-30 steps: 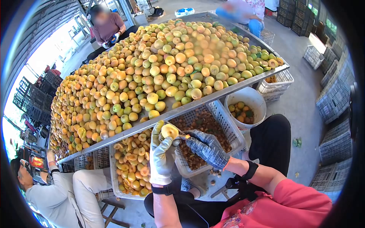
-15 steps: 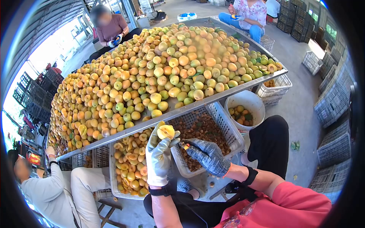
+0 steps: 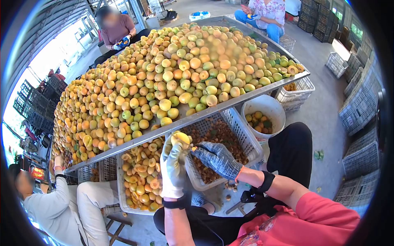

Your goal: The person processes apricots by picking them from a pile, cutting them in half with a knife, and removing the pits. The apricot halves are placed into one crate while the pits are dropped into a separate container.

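Snugly, the left hand (image 3: pixel 172 168) curls its fingers (image 3: pixel 166 149) round a fruit (image 3: pixel 181 137).
The right hand (image 3: pixel 218 158) is closed on a mostly hidden tool (image 3: pixel 193 149) beside it; below sit a halves crate (image 3: pixel 120 180) and a pit crate (image 3: pixel 243 133), with the fruit-heaped worktop (image 3: pixel 230 105) beyond.
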A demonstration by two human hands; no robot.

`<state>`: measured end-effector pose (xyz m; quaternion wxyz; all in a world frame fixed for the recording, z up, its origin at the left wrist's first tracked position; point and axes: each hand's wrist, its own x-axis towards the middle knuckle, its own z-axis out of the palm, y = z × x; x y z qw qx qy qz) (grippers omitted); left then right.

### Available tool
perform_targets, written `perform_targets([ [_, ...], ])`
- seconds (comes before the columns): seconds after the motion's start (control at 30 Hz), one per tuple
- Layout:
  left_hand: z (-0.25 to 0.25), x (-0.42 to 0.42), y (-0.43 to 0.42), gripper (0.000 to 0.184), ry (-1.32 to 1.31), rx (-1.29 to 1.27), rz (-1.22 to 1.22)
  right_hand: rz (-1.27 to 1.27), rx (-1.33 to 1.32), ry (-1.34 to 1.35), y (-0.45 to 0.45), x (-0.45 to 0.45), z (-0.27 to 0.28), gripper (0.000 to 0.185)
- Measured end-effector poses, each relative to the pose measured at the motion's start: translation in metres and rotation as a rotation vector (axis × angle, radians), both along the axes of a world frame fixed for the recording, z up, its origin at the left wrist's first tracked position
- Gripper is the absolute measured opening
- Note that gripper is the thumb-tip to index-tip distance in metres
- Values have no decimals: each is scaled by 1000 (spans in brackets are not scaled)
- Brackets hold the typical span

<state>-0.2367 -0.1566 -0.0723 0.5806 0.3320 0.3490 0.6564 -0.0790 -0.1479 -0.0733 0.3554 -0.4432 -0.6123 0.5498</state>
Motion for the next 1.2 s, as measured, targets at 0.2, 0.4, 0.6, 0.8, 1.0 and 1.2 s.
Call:
perform_targets([
  [0.2, -23, 19, 7, 41, -289, -73, -25, -76, 5, 22, -6, 1, -19, 34],
  [0.4, -23, 18, 8, 35, -230, -130, 36, -45, 70, -103, 0, 10, -10, 34],
  [0.6, -20, 31, 6, 36, -250, -60, -7, -95, 41, -81, -4, 7, -18, 32],
  [0.8, -8, 30, 4, 35, -88, -13, -19, -74, -102, 123, 1, 13, -11, 27],
  [1.0, -17, 25, 8, 40, -237, -141, -44, -119, 87, 90, -6, 3, -20, 24],
  [1.2, -9, 36, 5, 39, -119, -40, 9, -132, -197, 205, -6, 8, -27, 23],
])
